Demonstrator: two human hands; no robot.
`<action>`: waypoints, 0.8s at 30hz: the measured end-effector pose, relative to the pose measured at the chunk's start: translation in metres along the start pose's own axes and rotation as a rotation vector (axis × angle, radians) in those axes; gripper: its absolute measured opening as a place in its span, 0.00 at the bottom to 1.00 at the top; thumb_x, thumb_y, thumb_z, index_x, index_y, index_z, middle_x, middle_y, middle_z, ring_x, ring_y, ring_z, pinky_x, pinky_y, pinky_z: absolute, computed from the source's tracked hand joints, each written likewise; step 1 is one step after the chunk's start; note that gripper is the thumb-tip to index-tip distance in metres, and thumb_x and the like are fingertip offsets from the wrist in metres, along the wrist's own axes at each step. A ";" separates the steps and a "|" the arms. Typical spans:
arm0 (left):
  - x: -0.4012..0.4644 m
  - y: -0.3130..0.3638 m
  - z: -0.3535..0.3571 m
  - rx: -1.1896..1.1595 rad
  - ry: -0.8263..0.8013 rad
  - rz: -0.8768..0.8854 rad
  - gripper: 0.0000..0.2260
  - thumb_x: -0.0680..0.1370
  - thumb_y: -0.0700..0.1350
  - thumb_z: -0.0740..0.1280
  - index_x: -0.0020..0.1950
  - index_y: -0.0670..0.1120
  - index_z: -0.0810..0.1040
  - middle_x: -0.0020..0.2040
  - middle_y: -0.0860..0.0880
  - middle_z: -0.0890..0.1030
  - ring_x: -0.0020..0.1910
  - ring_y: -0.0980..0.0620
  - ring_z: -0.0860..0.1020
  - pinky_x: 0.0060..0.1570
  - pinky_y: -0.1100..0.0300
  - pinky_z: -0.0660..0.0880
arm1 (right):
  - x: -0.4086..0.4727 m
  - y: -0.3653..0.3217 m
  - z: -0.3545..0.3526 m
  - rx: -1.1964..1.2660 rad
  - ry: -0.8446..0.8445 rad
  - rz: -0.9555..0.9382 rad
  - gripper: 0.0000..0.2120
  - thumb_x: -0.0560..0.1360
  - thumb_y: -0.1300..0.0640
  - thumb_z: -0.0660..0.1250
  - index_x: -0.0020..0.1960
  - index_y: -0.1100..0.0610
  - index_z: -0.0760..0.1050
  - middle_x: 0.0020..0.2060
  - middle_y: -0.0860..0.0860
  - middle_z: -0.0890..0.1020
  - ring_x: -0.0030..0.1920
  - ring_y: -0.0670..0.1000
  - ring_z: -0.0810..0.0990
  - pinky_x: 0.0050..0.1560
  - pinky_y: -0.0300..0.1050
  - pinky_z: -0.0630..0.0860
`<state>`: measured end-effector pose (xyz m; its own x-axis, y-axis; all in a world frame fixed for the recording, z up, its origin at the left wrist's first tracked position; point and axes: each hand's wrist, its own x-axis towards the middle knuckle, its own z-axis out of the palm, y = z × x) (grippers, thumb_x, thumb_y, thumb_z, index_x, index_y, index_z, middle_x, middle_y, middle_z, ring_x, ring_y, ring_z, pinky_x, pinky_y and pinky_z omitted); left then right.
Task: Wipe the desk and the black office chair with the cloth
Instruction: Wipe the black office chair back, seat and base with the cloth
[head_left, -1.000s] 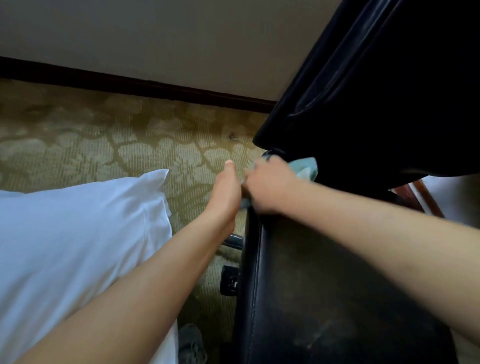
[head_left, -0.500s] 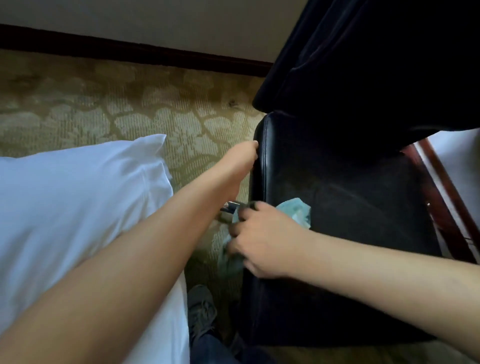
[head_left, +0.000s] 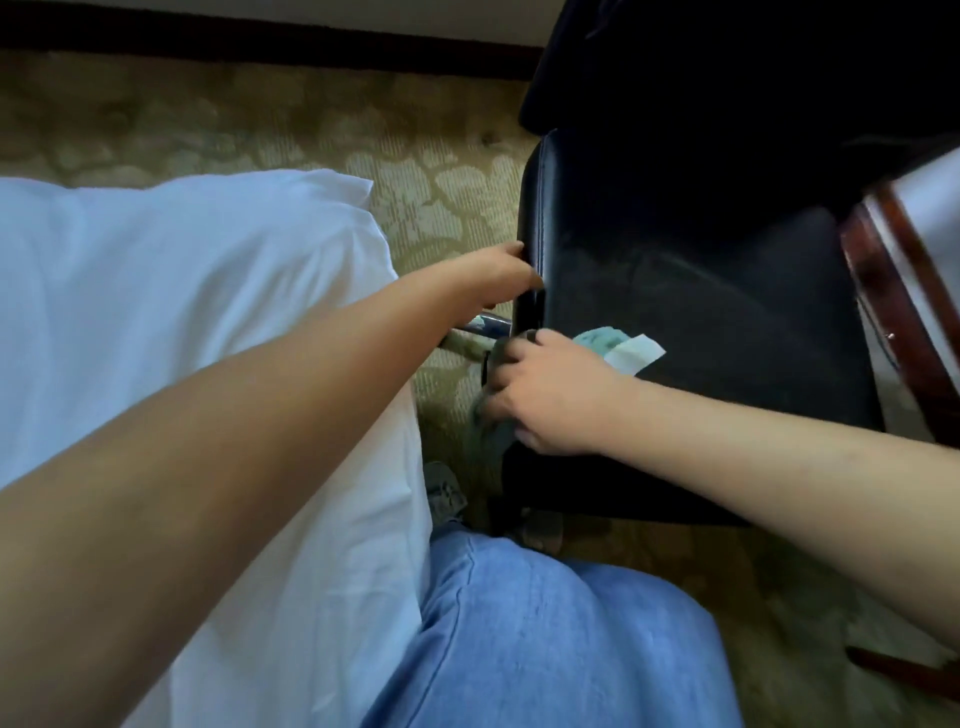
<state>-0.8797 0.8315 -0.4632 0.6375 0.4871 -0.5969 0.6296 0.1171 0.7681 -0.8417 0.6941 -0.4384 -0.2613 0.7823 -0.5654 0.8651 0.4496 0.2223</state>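
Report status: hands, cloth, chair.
Left hand grips chair edge. Right hand holds cloth on seat's left edge. Pillow close alongside.

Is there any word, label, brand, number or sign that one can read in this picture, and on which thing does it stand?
None: no readable text shows on the cloth, black office chair, pillow or carpet.

A white pillow (head_left: 171, 322) lies on patterned carpet (head_left: 291, 135) beside blue jeans (head_left: 545, 639).
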 end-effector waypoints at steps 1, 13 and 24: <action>-0.002 -0.005 0.005 -0.025 -0.007 -0.010 0.27 0.80 0.46 0.66 0.79 0.52 0.62 0.55 0.47 0.77 0.47 0.49 0.74 0.36 0.59 0.69 | 0.007 0.006 0.000 -0.008 0.016 0.071 0.16 0.78 0.45 0.62 0.64 0.41 0.77 0.62 0.43 0.78 0.66 0.54 0.70 0.60 0.52 0.66; 0.011 -0.029 0.034 -0.258 0.184 -0.018 0.30 0.73 0.45 0.77 0.73 0.52 0.69 0.52 0.46 0.83 0.45 0.51 0.83 0.34 0.61 0.77 | -0.036 -0.029 0.040 -0.002 0.227 -0.089 0.13 0.70 0.53 0.60 0.44 0.46 0.83 0.40 0.45 0.80 0.46 0.55 0.76 0.42 0.49 0.65; 0.036 -0.004 0.008 -0.148 0.159 -0.025 0.26 0.75 0.42 0.75 0.70 0.52 0.72 0.53 0.47 0.83 0.44 0.51 0.80 0.33 0.61 0.74 | 0.024 -0.006 0.005 -0.005 0.168 0.170 0.14 0.79 0.51 0.58 0.57 0.46 0.81 0.55 0.46 0.80 0.63 0.57 0.71 0.58 0.54 0.63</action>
<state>-0.8559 0.8416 -0.4899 0.5374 0.6115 -0.5808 0.5645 0.2509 0.7864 -0.8508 0.7075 -0.4575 -0.1798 0.9075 -0.3796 0.9010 0.3068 0.3068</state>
